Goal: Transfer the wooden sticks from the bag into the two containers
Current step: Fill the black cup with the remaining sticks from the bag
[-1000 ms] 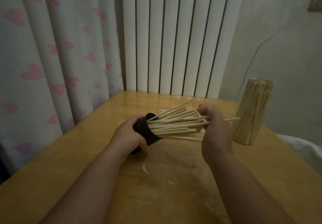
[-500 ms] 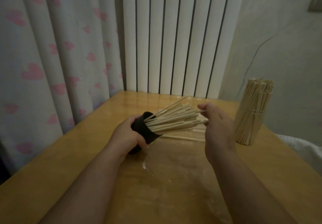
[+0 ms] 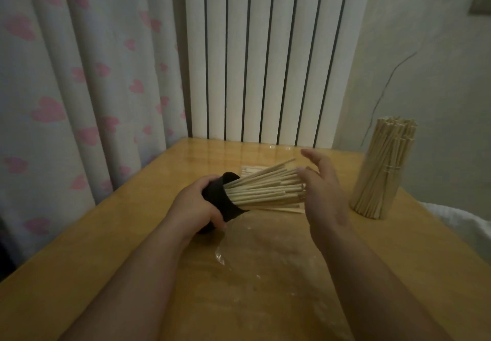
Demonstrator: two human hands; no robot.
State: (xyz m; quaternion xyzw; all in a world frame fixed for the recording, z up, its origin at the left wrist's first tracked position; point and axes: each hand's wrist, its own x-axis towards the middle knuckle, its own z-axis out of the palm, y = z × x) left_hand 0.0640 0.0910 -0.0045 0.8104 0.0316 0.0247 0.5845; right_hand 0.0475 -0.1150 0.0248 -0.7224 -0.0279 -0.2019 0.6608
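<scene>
My left hand point(image 3: 195, 206) grips a black container point(image 3: 220, 200) tipped on its side, mouth to the right. A fan of wooden sticks point(image 3: 265, 189) juts out of it. My right hand point(image 3: 321, 189) is flat, fingers straight, its palm against the free ends of the sticks. A few loose sticks point(image 3: 289, 209) lie on the table under the bundle, on a clear plastic bag point(image 3: 265, 261) spread flat. At the right a clear container point(image 3: 380, 181) stands upright, packed with sticks.
The wooden table point(image 3: 106, 247) ends at a heart-print curtain point(image 3: 79, 88) on the left and a white radiator point(image 3: 265, 53) behind. White fabric point(image 3: 467, 223) shows past the table's right edge.
My right hand let go of the stick ends it was pinching and now lies flat against them. The sticks sit deeper and more even in the black container.
</scene>
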